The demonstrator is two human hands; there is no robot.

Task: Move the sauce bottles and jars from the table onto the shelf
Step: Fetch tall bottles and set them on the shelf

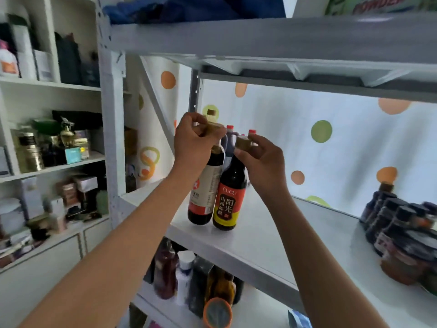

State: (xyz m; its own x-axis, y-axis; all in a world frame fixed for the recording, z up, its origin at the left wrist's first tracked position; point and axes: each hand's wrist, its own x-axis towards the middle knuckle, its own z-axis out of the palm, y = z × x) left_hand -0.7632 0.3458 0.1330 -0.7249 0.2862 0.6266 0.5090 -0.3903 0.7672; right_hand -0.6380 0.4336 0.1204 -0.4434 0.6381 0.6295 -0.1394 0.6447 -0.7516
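1. The left hand (196, 138) has its fingers closed round the cap of a white-labelled bottle (204, 192); the right hand (260, 157) pinches the cap of a red-labelled bottle (228, 197).
2. Both bottles touch each other near the shelf (272, 235) front-left corner, apparently just landing.
3. Jars (402, 245) already crowd the shelf's right end.
4. The table is out of sight, so what is left is unknown.

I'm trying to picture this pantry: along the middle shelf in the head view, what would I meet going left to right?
White-label bottle held by the left hand → red-and-yellow-label bottle held by the right hand → bare shelf → cluster of dark-capped jars.
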